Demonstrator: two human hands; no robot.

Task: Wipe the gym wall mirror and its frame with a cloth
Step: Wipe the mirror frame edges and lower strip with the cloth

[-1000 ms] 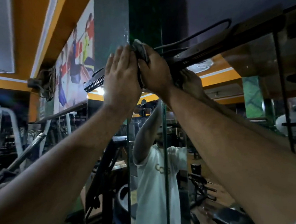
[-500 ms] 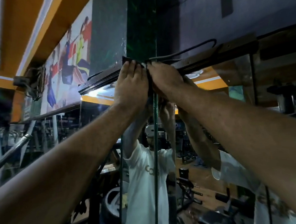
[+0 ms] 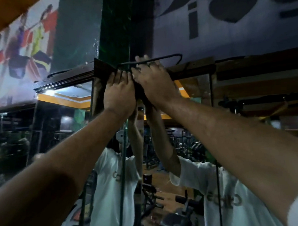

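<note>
My 2 hands, left hand [image 3: 120, 95] and right hand [image 3: 156, 82], pressed a dark cloth [image 3: 140, 94] on the top frame [image 3: 69, 79]. I could not tell my grip. Next I needed to wipe the mirror [image 3: 67, 135] below.

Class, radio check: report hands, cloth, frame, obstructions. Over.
Left hand and right hand raised together at dark wooden mirror frame. Dark cloth barely visible between them; grip unclear. Black cable runs across right fingers.

arms: both stretched up and forward, meeting high in the middle | left hand [image 3: 119, 93]: back to camera, fingers straight, close together, pointing up | right hand [image 3: 154, 82]: just beside the left, touching it, fingers extended upward | wrists: nearly straight
</note>
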